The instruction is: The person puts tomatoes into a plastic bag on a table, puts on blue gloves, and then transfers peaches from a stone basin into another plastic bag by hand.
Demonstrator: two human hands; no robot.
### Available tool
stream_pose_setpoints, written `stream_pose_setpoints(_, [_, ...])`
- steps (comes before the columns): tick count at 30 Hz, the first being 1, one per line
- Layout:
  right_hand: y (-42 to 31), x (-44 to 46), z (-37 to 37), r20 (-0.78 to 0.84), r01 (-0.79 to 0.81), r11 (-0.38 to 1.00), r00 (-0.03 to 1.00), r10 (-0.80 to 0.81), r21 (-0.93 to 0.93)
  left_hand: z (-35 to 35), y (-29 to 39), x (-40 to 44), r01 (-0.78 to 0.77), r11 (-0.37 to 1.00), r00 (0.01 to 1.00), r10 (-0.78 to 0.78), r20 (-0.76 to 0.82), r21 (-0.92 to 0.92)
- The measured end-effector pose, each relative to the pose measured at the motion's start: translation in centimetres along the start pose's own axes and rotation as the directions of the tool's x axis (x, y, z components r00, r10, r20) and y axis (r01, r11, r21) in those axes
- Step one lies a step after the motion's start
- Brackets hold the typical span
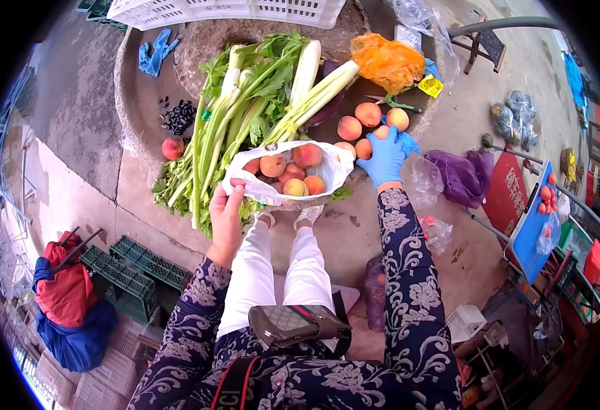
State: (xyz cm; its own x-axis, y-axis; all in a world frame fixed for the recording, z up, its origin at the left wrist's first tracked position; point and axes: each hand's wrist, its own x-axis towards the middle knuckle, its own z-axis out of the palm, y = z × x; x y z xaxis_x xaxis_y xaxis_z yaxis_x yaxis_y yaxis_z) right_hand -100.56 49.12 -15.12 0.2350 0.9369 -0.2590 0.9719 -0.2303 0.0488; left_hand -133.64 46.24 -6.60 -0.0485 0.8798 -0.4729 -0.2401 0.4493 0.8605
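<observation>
A white plastic bag [242, 184] is spread wide, with several peaches [307, 156] inside. My bare left hand [227, 215] pinches the bag's left rim between thumb and fingers. On the right side of the round stone table, my right hand [384, 158] wears a blue glove. Its fingers are apart and reach over a small group of loose peaches [368, 115]; it touches the nearest ones, and I see none lifted. Long celery stalks [228, 116] lie to the left of and behind the bag. A dark purple eggplant [331, 99] rests partly under the stalks.
The stone table's rim [124, 89] curves around the produce. A white crate [228, 10] stands at its far edge. An orange plastic bag [387, 63] lies at the right. A lone peach [173, 147] sits left of the celery. Green crates [119, 277] are on the ground.
</observation>
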Motion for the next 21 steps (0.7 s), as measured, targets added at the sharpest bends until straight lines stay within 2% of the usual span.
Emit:
stream_pose_setpoints(2, [0.2, 0.7, -0.7, 0.067, -0.002, 1.000, 0.998, 0.002, -0.007, 0.5, 0.0, -0.2, 0.005, 0.994, 1.000, -0.002, 0.026, -0.106])
stream_pose_setpoints(3, [0.4, 0.9, -0.5, 0.047, 0.031, 0.999, 0.998, -0.030, -0.021, 0.7, -0.1, -0.3, 0.023, 0.991, 0.999, -0.016, 0.051, -0.134])
stream_pose_setpoints(4, [0.6, 1.1, -0.3, 0.027, 0.063, 0.997, 0.998, -0.062, -0.036, 0.4, -0.2, -0.3, 0.065, 0.991, 0.994, -0.054, 0.098, -0.117])
stream_pose_setpoints(6, [0.8, 1.5, -0.2, 0.096, 0.154, 0.984, 0.985, -0.145, -0.086, -0.2, 0.0, -0.5, 0.152, 0.985, 0.973, -0.135, 0.186, -0.079])
stream_pose_setpoints(9, [1.1, 0.8, -0.7, 0.013, 0.222, 0.974, 0.975, -0.223, 0.034, -0.1, 1.0, -1.3, 0.231, 0.970, 0.944, -0.242, 0.225, 0.072])
stream_pose_setpoints(10, [1.5, 0.3, -1.1, -0.085, 0.221, 0.962, 0.974, -0.209, 0.158, -0.1, 1.3, -1.6, 0.266, 0.956, 0.931, -0.288, 0.225, 0.122])
stream_pose_setpoints(12, [1.8, -1.2, -3.6, -0.258, 0.217, 0.895, 0.959, -0.120, 0.391, -0.2, 1.3, -1.9, 0.225, 0.963, 0.936, -0.256, 0.240, 0.150])
stream_pose_setpoints(13, [1.6, -2.1, -5.5, -0.335, 0.226, 0.839, 0.941, -0.056, 0.495, -0.3, 1.4, -2.1, 0.221, 0.961, 0.939, -0.256, 0.232, 0.164])
stream_pose_setpoints(16, [0.6, -5.2, -7.6, -0.365, 0.240, 0.596, 0.926, 0.095, 0.767, -1.0, 0.7, -2.0, 0.235, 0.949, 0.926, -0.284, 0.247, 0.210])
stream_pose_setpoints(17, [-0.2, -6.2, -7.8, -0.283, 0.242, 0.350, 0.956, 0.071, 0.905, -1.1, 0.5, -2.0, 0.238, 0.945, 0.922, -0.292, 0.254, 0.223])
stream_pose_setpoints(18, [-1.8, -7.6, -9.2, -0.117, 0.115, 0.059, 0.993, 0.024, 0.992, -1.1, 0.5, -1.9, 0.237, 0.942, 0.919, -0.297, 0.261, 0.236])
stream_pose_setpoints(19, [-4.0, -8.6, -10.6, 0.031, -0.047, -0.226, 0.997, -0.071, 0.973, -0.8, 0.7, -1.9, 0.234, 0.946, 0.922, -0.289, 0.258, 0.224])
stream_pose_setpoints(21, [-8.1, -9.5, -8.8, -0.008, -0.008, -0.098, 0.987, -0.162, 0.995, 0.4, 1.4, -2.0, 0.227, 0.953, 0.927, -0.275, 0.253, 0.203])
